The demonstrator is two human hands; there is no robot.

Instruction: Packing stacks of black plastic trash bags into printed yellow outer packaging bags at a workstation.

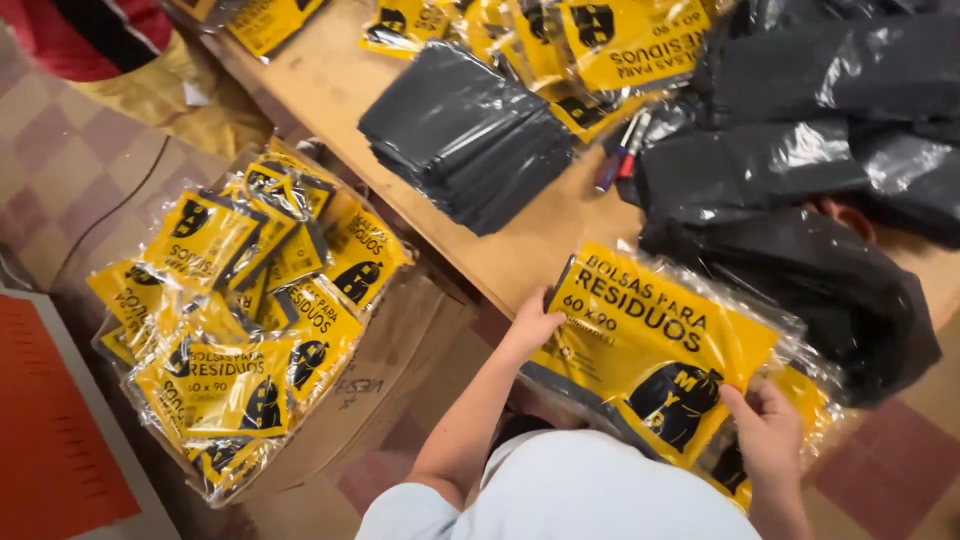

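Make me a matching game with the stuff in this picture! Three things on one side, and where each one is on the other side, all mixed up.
Things:
1. yellow packet
2. heap of yellow packets
3. stack of folded black bags

Places:
A. in the cardboard box
B. on the wooden table
C. between the left hand and right hand

Pairs: 1-C, 2-A, 3-B
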